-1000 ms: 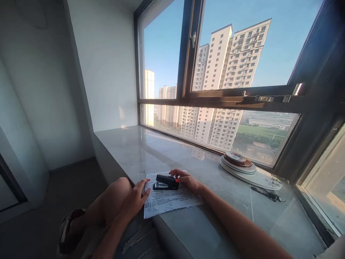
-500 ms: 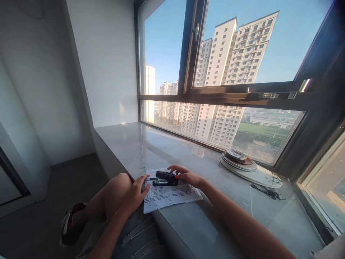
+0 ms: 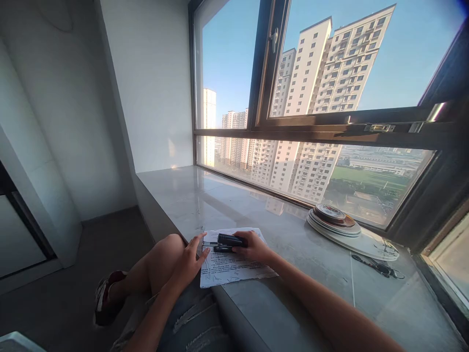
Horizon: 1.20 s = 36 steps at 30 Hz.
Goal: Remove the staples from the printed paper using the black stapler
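Observation:
A black stapler [image 3: 230, 239] lies on printed paper sheets [image 3: 229, 273] at the edge of the grey sill. A thin metal piece sticks out from its left end. My right hand [image 3: 255, 248] is wrapped round the stapler's right end, with the fingers over its top and side. At the left edge of the paper rests my left hand [image 3: 189, 261], its thumb and forefinger spread on either side of the metal piece's tip. Whether they touch that tip is too small to tell.
Farther right on the grey stone sill [image 3: 293, 239] stands a stack of round plates [image 3: 335, 222]. A dark cord-like item [image 3: 381, 268] with rings lies in front of them. Behind runs a large dark-framed window [image 3: 315, 137]. My bent knee [image 3: 170, 249] is beside the sill's front edge.
My right hand has shifted from a light hold on the stapler's end to a fuller grip around it. The view has turned slightly left. My left hand keeps about the same place on the paper.

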Available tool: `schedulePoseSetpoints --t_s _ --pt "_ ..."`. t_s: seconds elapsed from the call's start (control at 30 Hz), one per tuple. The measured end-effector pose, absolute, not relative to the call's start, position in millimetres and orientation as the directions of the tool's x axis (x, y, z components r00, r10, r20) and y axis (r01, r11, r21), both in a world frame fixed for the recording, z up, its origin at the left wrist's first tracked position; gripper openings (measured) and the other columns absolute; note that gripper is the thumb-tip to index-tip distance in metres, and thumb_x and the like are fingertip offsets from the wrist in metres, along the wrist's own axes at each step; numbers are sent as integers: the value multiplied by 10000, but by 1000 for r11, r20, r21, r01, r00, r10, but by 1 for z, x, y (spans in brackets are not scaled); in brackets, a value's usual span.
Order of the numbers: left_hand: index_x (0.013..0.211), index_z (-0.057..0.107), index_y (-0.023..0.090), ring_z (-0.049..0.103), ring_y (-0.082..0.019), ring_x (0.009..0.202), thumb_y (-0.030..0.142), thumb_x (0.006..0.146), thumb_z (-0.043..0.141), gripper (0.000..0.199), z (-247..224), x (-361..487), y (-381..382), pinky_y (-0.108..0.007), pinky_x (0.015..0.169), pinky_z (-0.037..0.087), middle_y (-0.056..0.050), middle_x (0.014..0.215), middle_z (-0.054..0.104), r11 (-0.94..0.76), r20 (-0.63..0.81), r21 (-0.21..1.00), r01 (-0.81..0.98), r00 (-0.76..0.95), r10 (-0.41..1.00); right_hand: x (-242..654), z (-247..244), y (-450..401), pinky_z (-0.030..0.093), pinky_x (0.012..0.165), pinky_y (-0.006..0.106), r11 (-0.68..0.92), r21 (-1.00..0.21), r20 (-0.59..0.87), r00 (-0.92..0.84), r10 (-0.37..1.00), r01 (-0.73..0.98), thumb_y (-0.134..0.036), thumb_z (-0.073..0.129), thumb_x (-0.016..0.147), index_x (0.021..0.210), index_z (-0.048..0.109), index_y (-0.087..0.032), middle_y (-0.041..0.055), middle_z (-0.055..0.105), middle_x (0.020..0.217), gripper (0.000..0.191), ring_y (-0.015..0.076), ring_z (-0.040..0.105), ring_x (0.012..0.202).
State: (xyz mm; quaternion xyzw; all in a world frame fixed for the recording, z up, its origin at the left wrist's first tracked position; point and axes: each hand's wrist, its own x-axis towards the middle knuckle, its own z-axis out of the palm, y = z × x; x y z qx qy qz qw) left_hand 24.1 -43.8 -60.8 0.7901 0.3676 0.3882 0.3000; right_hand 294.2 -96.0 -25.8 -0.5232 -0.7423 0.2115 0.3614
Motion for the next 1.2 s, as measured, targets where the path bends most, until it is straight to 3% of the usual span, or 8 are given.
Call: schedulePoseSetpoints --t_s 0.2,0.33,0.43,0.53,0.67,0.83,1.0,1.2 --pt "1303 562 214 537 -262 1349 406 979 501 381 -47 41 -45 -396 1096 485 -127 1425 584 -214 225 972 -93 130 966 284 -39 -106 508 960 452 641 -146 711 -371 598 754 -152 535 947 1398 566 -241 108 685 1277 461 272 614 1142" --pt "1190 596 165 681 -258 1162 297 965 526 270 -50 49 -41 -434 1055 537 -164 1265 677 88 28 887 -452 245 969 281 -42 -112 501 987 475 673 235 675 -616 406 702 -82 470 985 1503 450 -228 114 635 1376 538 264 590 1209" --pt "1105 626 145 687 -248 1147 207 962 513 193 -51 50 -42 -441 1085 523 -148 1167 719 190 -13 802 -566 302 953 279 -42 -115 511 970 454 681 365 588 -724 359 634 -82 468 998 1515 430 -220 109 613 1406 536 259 577 1227" --pt "1107 630 149 688 -229 1147 125 936 519 205 -51 48 -46 -424 1118 499 -122 1119 737 192 -18 812 -551 306 952 275 -42 -115 518 947 447 698 290 624 -682 381 655 -70 464 980 1505 444 -243 97 641 1371 553 250 595 1175" --pt "1116 627 155 692 -249 1142 138 922 533 217 -49 41 -49 -452 1105 514 -138 1151 729 81 33 885 -458 235 972 273 -40 -109 535 855 455 582 -178 770 -256 584 794 -156 555 914 1340 618 -245 113 725 1161 440 272 634 998" --pt "1142 615 186 678 -281 1173 261 925 543 241 -41 24 -51 -461 1044 558 -137 1162 732 -194 224 936 -295 74 972 290 -37 -99 492 668 340 366 -606 495 -25 868 707 -311 741 786 1051 761 -208 56 726 851 284 237 631 745" --pt "1173 617 209 712 -297 1104 360 915 592 300 -27 24 -62 -473 959 604 -114 1098 763 -267 287 945 -191 88 954 299 -36 -98 494 682 321 372 -673 375 -139 917 640 -440 735 819 1029 762 -197 47 711 890 322 247 634 819" --pt "1078 638 193 764 -289 872 474 759 794 454 -14 45 -86 -429 796 640 -96 947 785 -164 202 971 -175 227 953 276 -3 -114 516 947 421 660 -465 688 -228 689 591 -477 702 891 1267 667 -263 117 657 1201 435 279 609 1107"
